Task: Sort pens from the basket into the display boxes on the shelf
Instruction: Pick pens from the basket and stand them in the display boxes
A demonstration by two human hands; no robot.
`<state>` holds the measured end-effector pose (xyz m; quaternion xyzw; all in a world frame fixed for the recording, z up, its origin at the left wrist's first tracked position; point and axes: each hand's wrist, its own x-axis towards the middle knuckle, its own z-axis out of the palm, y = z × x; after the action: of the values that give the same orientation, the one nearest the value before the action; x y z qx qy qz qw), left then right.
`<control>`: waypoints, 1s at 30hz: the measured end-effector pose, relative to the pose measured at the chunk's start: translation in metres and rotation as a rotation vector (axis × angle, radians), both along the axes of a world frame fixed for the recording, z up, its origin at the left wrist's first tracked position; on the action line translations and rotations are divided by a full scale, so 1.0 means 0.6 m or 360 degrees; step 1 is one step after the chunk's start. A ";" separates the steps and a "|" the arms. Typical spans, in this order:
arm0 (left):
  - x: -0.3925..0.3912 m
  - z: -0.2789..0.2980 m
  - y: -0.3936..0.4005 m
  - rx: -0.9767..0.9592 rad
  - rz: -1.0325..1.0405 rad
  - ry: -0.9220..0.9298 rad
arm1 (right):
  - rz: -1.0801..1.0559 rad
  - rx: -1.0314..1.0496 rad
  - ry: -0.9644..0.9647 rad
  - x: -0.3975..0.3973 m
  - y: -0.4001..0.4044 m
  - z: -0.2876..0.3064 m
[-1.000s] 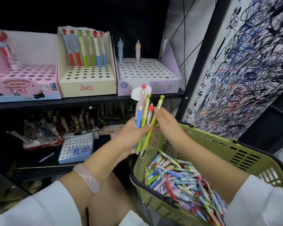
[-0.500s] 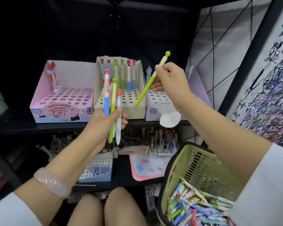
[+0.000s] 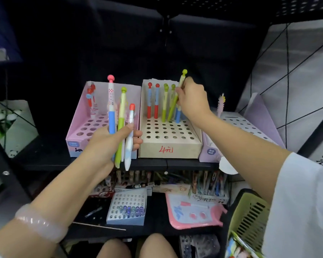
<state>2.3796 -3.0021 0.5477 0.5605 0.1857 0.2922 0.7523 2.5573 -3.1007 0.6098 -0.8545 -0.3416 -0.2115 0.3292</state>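
My right hand (image 3: pixel 191 101) pinches a green pen (image 3: pixel 176 97) with a ball top, its tip down among the back-row pens of the beige display box (image 3: pixel 169 149) on the shelf. That box holds several upright red, green and blue pens. My left hand (image 3: pixel 108 144) grips three pens (image 3: pixel 120 127) upright in front of the pink display box (image 3: pixel 74 144): a blue one, a green one and a white one with a red cap. A lilac display box (image 3: pixel 250 125) stands at the right. The green basket (image 3: pixel 250 215) with pens sits at the lower right.
The black shelf edge (image 3: pixel 82 165) runs under the boxes. Below it are a small blue hole-tray (image 3: pixel 126 209), a pink-rimmed board (image 3: pixel 194 213) and racks of more pens (image 3: pixel 209 185). My knees (image 3: pixel 136 246) are at the bottom. A panda-print panel (image 3: pixel 9 125) stands at the left.
My right hand has carried the green pen from above the basket up to the beige box and lowered its tip into the back row. My left hand rose with three pens.
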 end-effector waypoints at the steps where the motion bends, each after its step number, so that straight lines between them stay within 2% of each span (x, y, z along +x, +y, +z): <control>1: 0.002 0.002 0.001 -0.0002 -0.0014 -0.0004 | -0.0007 -0.0040 -0.0020 0.001 0.003 0.004; 7: 0.005 0.017 0.014 0.0067 -0.0085 0.0019 | -0.0195 -0.0328 -0.0090 0.009 0.025 0.012; 13: 0.002 0.028 0.025 0.0020 -0.0101 -0.0014 | -0.0295 -0.0805 0.0208 0.004 0.031 -0.010; 14: 0.002 0.027 0.026 0.0009 -0.0101 -0.0009 | -0.0254 -0.0770 0.0186 -0.002 0.029 -0.011; 16: 0.003 0.026 0.028 0.0013 -0.0089 0.0016 | -0.0006 -0.0495 0.0189 -0.018 0.028 -0.009; 18: 0.007 0.026 0.027 0.0033 -0.0077 0.0037 | 0.0408 -0.0185 0.0465 -0.045 0.030 0.000; 21: 0.019 0.027 0.021 0.0012 -0.0094 0.0035 | 0.0832 -0.0119 0.0953 -0.081 0.034 0.000; 27: 0.024 0.023 0.021 0.0002 -0.0156 0.0023 | 0.0987 0.0131 0.1477 -0.085 0.037 -0.015; 30: 0.021 0.023 0.025 -0.0041 -0.0178 -0.0027 | 0.1005 0.0238 0.1538 -0.084 0.041 -0.011</control>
<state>2.3923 -2.9873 0.5618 0.5579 0.1512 0.2520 0.7762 2.5071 -3.0759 0.6035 -0.6852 -0.3750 0.2873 0.5543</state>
